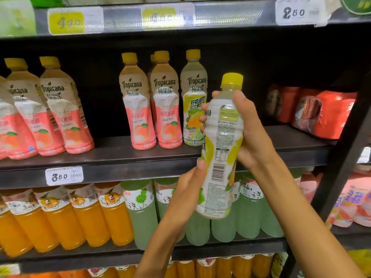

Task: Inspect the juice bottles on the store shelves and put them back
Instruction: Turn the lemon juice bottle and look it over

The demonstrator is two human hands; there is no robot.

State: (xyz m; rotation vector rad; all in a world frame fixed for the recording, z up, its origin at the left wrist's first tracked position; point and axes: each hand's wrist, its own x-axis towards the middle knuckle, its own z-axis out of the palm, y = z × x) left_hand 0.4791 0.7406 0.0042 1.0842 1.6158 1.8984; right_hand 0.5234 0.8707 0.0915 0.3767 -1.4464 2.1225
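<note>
Mid-inspection, by the look of it: a clear plastic lemon-drink bottle with a yellow screw cap and a white, yellow and green wrap label [219, 149] held upright in front of the shelving, off any shelf, with the back of its label, barcode and small print turned toward the camera. Gripped high by the right hand [249, 133], thumb across the near side below the neck and fingertips curling round the far left side. Steadied low by the left hand [188, 185], thumb pressed on the left edge near the barcode; the remaining fingers hidden behind the bottle, so their lie impossible to tell. Straight behind and just left, on the dark middle shelf [291, 137], one matching lemon bottle with a yellow cap [193, 97] standing upright, with bare shelf to its right: very likely the gap for the return. Further left, pink peach-juice bottles with yellow caps [138, 101], upright in two groups; whether already checked or not, impossible to say. Below, a row of orange-juice bottles [80, 215] and pale green lime-drink bottles [140, 213]. Far right, red shrink-wrapped packs [329, 113]. Left to do, as judged from this: finish reading the label, set the held bottle back upright beside its twin, then move on to other bottles.
</note>
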